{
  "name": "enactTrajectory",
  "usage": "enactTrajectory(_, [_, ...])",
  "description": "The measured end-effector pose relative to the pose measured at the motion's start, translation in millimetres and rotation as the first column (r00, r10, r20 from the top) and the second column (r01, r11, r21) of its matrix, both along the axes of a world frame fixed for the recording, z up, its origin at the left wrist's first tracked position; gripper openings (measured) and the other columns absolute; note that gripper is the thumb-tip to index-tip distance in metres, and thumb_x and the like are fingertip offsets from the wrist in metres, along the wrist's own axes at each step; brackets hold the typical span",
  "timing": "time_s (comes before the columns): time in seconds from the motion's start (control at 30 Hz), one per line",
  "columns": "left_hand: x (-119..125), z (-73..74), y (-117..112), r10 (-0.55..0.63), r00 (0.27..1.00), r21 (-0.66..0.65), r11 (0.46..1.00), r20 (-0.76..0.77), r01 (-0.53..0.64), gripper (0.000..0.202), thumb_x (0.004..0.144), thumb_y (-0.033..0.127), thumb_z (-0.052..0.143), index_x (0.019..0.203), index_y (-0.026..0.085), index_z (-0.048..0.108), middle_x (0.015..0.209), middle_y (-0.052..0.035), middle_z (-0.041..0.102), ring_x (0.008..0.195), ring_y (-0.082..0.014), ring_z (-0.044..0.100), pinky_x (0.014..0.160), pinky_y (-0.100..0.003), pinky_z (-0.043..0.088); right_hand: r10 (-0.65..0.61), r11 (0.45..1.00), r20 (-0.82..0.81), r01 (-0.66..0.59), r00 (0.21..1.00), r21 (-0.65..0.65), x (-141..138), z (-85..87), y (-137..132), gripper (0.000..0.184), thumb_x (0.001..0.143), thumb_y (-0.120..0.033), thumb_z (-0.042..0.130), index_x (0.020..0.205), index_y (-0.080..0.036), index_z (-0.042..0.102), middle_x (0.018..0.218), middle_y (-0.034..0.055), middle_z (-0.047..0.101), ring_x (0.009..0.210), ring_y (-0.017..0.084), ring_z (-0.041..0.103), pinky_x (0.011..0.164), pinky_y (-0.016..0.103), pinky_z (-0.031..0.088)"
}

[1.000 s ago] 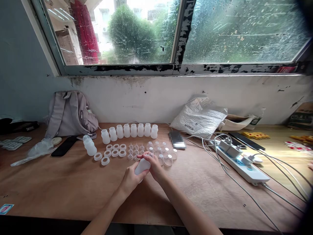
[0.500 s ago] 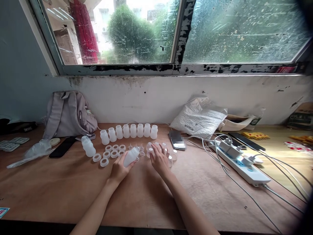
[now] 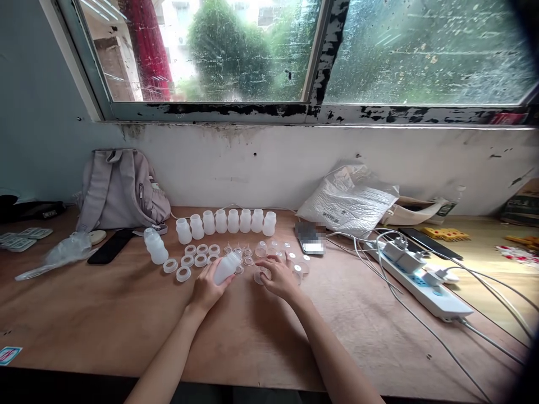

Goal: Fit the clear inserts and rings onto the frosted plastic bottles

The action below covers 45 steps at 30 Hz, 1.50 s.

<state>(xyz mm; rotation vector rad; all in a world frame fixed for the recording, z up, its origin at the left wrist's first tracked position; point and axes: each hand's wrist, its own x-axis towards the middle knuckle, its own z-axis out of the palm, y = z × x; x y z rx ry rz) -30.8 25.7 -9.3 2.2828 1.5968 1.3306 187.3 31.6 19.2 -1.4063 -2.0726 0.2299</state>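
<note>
My left hand is wrapped round a frosted plastic baby bottle, tilted with its top toward the right. My right hand is low over a group of clear domed caps; its thumb and fingers close on one clear cap at the group's near left side. Between the hands lie small nipple pieces. White bottle rings lie in rows left of them. Several open frosted bottles stand in a row behind, and another frosted bottle stands farther left, with a top part on it.
A backpack leans on the wall at left, near a black phone and a plastic bag. On the right are another phone, a silver mailer bag and a power strip with trailing cables.
My right hand has drawn slightly toward me and its fingers have come together at a clear cap. My left hand still holds the bottle. The camera view has shifted slightly.
</note>
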Motion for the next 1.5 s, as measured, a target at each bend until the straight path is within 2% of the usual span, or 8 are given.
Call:
enactTrajectory(0.1, [0,3.3,-2,-0.013,1.000,-0.015,1.000,-0.006,0.013,0.045,0.074,0.039,0.056,0.113,0.020,0.045,0.105,-0.0080,0.058,0.096,-0.0228,0.056,0.080,-0.035,0.046,-0.002,1.000,-0.215,0.007,0.977,0.023,0,3.9,0,0.022,0.070,-0.024,0.055,0.090,-0.027,0.063,0.087,0.0028,0.065,0.090,0.024,0.053,0.095,0.049,0.019])
enactTrajectory(0.2, [0,8.2,-5,-0.057,0.998,-0.031,0.998,-0.030,0.056,0.044,0.074,0.039,0.055,0.113,0.020,0.046,0.105,-0.0077,0.059,0.095,-0.0225,0.056,0.080,-0.034,0.046,-0.110,0.989,-0.549,0.146,0.829,0.022,-1,9.3,-1,0.024,0.074,-0.035,0.054,0.095,-0.025,0.059,0.087,0.0045,0.063,0.078,0.021,0.056,0.077,0.037,0.038])
enactTrajectory(0.3, [1,10.3,-7,-0.116,0.992,-0.036,0.993,-0.053,0.115,0.045,0.074,0.040,0.055,0.113,0.020,0.046,0.106,-0.0073,0.059,0.096,-0.0222,0.056,0.081,-0.034,0.046,-0.201,0.976,-0.746,0.198,0.634,-0.095,-3,13.5,-3,0.025,0.074,-0.042,0.053,0.088,-0.022,0.059,0.078,0.0034,0.062,0.066,0.017,0.055,0.064,0.031,0.041])
enactTrajectory(0.4, [3,9.0,-9,-0.171,0.984,-0.033,0.985,-0.059,0.169,0.048,0.073,0.041,0.056,0.114,0.019,0.045,0.106,-0.0076,0.059,0.096,-0.0220,0.056,0.082,-0.034,0.046,-0.212,0.977,-0.805,0.133,0.554,-0.166,-6,15.8,-5,0.027,0.072,-0.046,0.055,0.076,-0.020,0.059,0.064,0.0008,0.058,0.053,0.014,0.051,0.055,0.028,0.040])
enactTrajectory(0.67, [10,7.0,-14,-0.264,0.963,-0.063,0.963,-0.047,0.261,0.049,0.072,0.041,0.056,0.114,0.018,0.046,0.105,-0.0089,0.059,0.095,-0.0225,0.055,0.083,-0.036,0.045,-0.175,0.983,-0.800,0.062,0.574,-0.170,-21,8.2,-9,0.029,0.067,-0.046,0.060,0.057,-0.020,0.053,0.049,-0.0028,0.048,0.044,0.012,0.044,0.043,0.025,0.033])
enactTrajectory(1.07, [9,11.3,-18,-0.310,0.951,-0.068,0.948,0.009,0.310,0.050,0.069,0.039,0.059,0.112,0.016,0.050,0.100,-0.0098,0.061,0.090,-0.0230,0.057,0.079,-0.036,0.047,-0.095,0.990,-0.786,-0.023,0.610,-0.137,-26,3.9,-14,0.027,0.072,-0.042,0.056,0.058,-0.020,0.050,0.052,-0.0035,0.047,0.045,0.010,0.041,0.045,0.024,0.031])
enactTrajectory(1.37, [10,9.7,-20,-0.326,0.945,-0.038,0.945,-0.007,0.326,0.048,0.069,0.036,0.058,0.112,0.014,0.051,0.100,-0.0121,0.061,0.089,-0.0248,0.057,0.079,-0.037,0.047,-0.107,0.987,-0.854,-0.052,0.509,-0.155,-40,-1.4,-22,0.027,0.074,-0.042,0.054,0.059,-0.022,0.043,0.050,-0.0051,0.041,0.042,0.010,0.038,0.041,0.024,0.029])
enactTrajectory(1.5, [11,5.3,-19,-0.299,0.954,-0.038,0.954,-0.032,0.298,0.048,0.070,0.035,0.057,0.114,0.016,0.049,0.101,-0.0110,0.060,0.090,-0.0250,0.057,0.080,-0.037,0.046,-0.125,0.980,-0.867,-0.079,0.483,-0.185,-39,-6.8,-18,0.025,0.074,-0.043,0.054,0.062,-0.022,0.046,0.050,-0.0050,0.042,0.040,0.010,0.037,0.038,0.023,0.028])
